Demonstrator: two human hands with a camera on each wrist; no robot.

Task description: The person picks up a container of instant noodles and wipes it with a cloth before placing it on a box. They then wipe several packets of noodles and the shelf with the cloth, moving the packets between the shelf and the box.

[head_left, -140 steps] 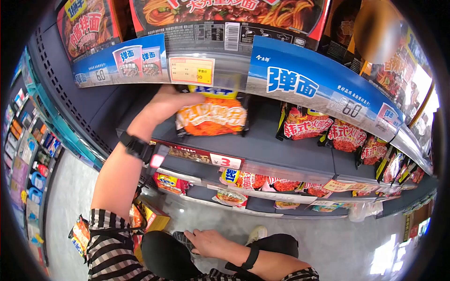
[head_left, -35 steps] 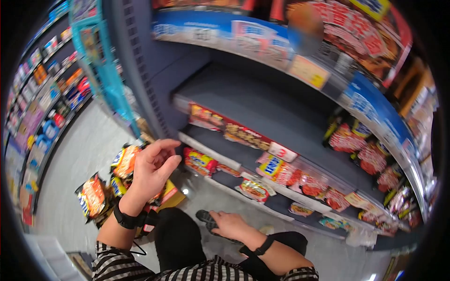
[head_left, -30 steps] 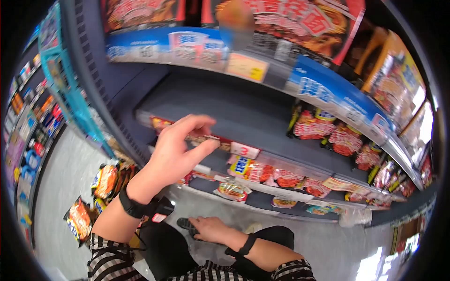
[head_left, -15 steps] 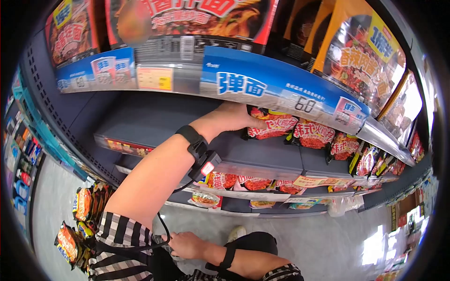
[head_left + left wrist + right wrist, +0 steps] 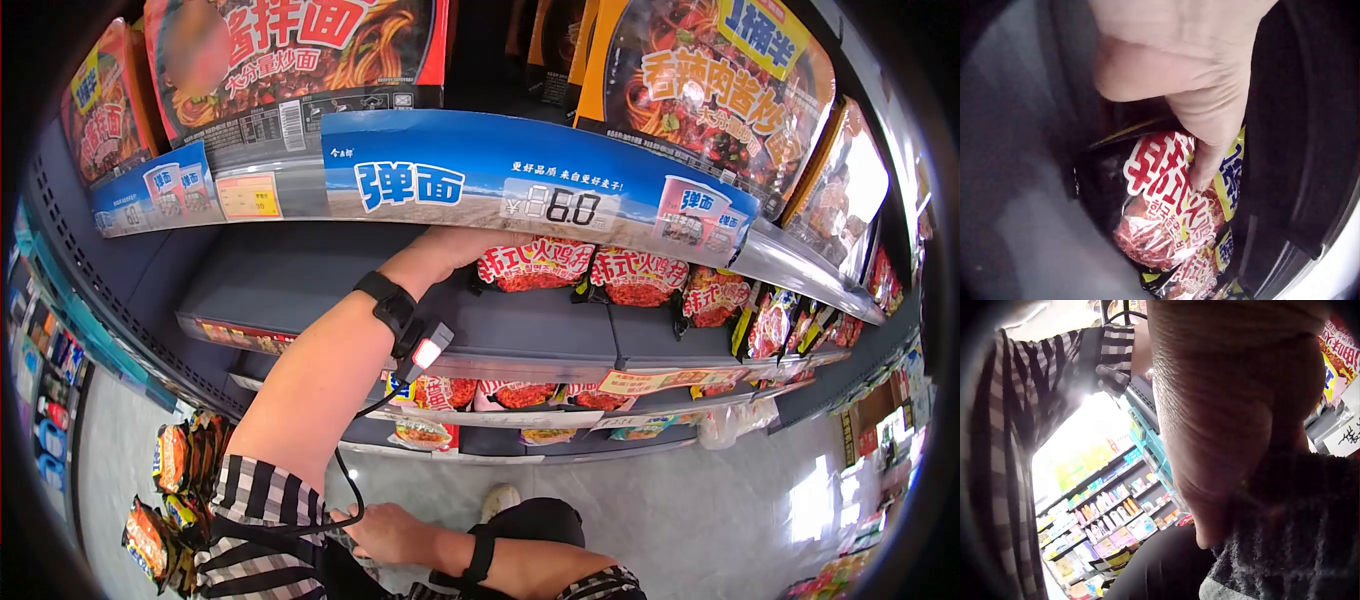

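Note:
My left hand reaches under the upper shelf's edge to a black-and-red instant noodle packet, the leftmost of a row. In the left wrist view the thumb of the left hand presses on the front of the instant noodle packet, near its yellow strip, while the other fingers are hidden behind. The packet leans upright on the dark shelf. Low by the knees, my right hand lies relaxed. The right wrist view shows the right hand resting against a dark knit shoe.
A curved blue price strip hangs just above the left hand. More noodle packets stand to the right, and others fill lower shelves. Large noodle boxes stand overhead. A stack of orange noodle packets sits on the floor at left.
Earlier my left hand held an orange noodle packet at the shelf. It then appeared empty over the floor stack and moved up and right to the red packet. The right hand stays low.

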